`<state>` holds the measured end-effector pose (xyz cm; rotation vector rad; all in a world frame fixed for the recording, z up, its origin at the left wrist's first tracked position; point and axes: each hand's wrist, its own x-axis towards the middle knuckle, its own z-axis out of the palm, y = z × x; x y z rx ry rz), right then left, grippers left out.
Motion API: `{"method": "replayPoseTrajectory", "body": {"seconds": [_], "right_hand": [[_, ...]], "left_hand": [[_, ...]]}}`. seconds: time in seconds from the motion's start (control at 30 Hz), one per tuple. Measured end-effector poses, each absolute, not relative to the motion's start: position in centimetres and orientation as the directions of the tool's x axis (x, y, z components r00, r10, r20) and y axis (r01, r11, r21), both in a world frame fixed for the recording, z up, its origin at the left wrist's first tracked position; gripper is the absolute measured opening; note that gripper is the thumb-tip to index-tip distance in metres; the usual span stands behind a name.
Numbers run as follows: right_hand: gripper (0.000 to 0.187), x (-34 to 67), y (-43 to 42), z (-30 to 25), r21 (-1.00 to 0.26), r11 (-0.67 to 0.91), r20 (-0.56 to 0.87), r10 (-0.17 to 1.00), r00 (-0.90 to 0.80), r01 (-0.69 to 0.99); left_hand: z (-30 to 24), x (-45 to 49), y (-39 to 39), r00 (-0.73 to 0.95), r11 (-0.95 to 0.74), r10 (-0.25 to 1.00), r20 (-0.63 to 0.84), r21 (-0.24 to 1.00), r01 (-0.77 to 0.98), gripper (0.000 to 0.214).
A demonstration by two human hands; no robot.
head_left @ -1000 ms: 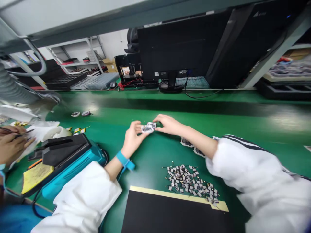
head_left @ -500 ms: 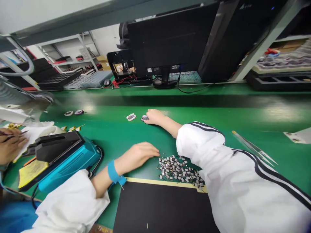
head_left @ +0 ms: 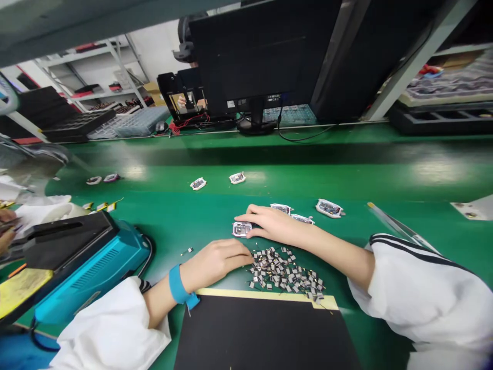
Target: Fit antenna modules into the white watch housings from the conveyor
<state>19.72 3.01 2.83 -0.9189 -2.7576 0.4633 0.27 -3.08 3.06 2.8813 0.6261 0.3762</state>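
My right hand (head_left: 271,224) lies on the green bench with its thumb against a small white-framed circuit module (head_left: 242,229). Whether it grips the module, I cannot tell. My left hand (head_left: 215,260) rests curled, fingers together, at the edge of a heap of tiny wired metal parts (head_left: 285,272). It wears a blue wrist strap (head_left: 177,285). Just beyond my right fingers lie two similar modules (head_left: 281,208) (head_left: 302,219), with a third (head_left: 329,208) further right. Two more (head_left: 198,183) (head_left: 237,178) sit further out.
A teal and black machine (head_left: 88,272) stands to my left, and a co-worker's hand (head_left: 5,226) works at the far left edge. A black mat with a yellow border (head_left: 265,329) lies in front. Long tweezers (head_left: 400,226) lie to the right, below a monitor's back (head_left: 262,61).
My right arm has drawn back from the far modules toward me, uncovering more modules. A module now lies where my right hand was. The view has tilted slightly; my left hand stays near the heap.
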Motion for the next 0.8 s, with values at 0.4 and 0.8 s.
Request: {"method": "replayPoseTrajectory", "body": {"seconds": [0.4, 0.8], "right_hand": [[0.025, 17.9, 3.9, 2.8, -0.051, 0.906, 0.182, 0.422, -0.888, 0.42], [0.018, 18.4, 3.8, 3.9, -0.207, 0.686, 0.058, 0.72, -0.692, 0.697]], "left_hand": [[2.9, -0.1, -2.8, 0.847, -0.857, 0.516, 0.129, 0.049, 0.514, 0.022], [3.0, -1.5, -2.9, 0.867, -0.856, 0.482, 0.125, 0.28, 0.436, 0.028]]}}
